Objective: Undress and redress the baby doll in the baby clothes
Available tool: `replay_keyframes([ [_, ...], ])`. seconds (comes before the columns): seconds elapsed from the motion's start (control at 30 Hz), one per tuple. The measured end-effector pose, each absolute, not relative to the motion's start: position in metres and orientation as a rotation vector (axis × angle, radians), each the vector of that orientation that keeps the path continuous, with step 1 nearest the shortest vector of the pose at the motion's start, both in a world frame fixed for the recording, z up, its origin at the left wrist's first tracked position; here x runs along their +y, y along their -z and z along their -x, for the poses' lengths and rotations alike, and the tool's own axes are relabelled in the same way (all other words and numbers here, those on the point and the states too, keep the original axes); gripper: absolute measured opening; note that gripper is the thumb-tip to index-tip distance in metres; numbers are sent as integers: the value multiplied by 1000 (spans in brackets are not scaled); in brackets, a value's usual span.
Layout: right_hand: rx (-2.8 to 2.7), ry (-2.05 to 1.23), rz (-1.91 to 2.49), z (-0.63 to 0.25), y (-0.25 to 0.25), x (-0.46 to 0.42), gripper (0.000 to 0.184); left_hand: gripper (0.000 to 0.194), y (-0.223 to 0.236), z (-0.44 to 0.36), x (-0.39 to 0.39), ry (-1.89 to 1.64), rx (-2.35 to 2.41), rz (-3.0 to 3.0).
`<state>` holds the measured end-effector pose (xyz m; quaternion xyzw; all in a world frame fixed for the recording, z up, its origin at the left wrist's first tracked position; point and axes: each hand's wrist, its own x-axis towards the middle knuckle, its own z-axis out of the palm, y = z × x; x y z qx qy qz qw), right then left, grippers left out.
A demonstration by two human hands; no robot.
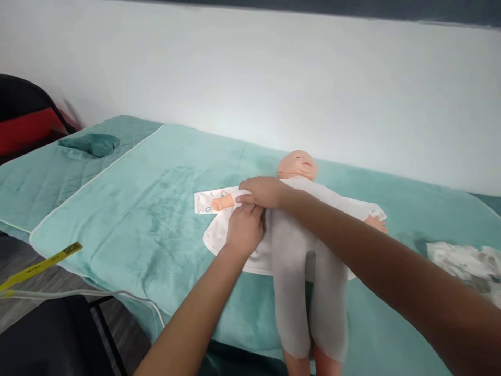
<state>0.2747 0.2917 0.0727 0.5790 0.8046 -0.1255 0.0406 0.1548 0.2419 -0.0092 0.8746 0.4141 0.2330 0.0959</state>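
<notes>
A baby doll (299, 163) lies on its back in a whitish one-piece garment (291, 256), with bare lower legs hanging towards me. Spread beneath it is an open white baby top (215, 237); one sleeve shows a small print. The doll's small hand (222, 202) on the left rests over that printed sleeve. My right hand (264, 192) reaches across the doll, its fingers closed around the whitish sleeve on that arm. Just below, my left hand (246, 230) has its fingers bent against the same sleeve, their tips partly hidden under my right hand.
A teal cover (156, 209) drapes the bed beside a white wall (235, 78). Crumpled white cloth (465, 261) lies at the right. A teal pillow-like bundle (90, 145) sits far left. A yellow strip (43, 266), a pale cable (129, 295) and a black seat (50, 334) are at lower left.
</notes>
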Motion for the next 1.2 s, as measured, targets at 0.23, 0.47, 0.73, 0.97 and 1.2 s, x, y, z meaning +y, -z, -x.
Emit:
replay_keyframes([
  [0.23, 2666, 672, -2128, -314, -96, 264, 40, 19, 10, -139, 270, -943, 1664, -2107],
  [0.47, 2470, 574, -2154, -312, -95, 259, 39, 14, 8, -121, 281, -1233, 1308, -1371],
  [0.73, 2346, 290, -2160, -315, -86, 263, 39, 7, 6, -127, 272, -1344, 1344, -1289],
  [0.97, 2481, 174, -2006, -293, -73, 271, 23, 14, 6, -136, 264, -1108, 1270, -1923],
  [1.2, 1867, -328, -3054, -361, -82, 178, 29, 13, 12, -137, 266, -1325, 1408, -2056],
])
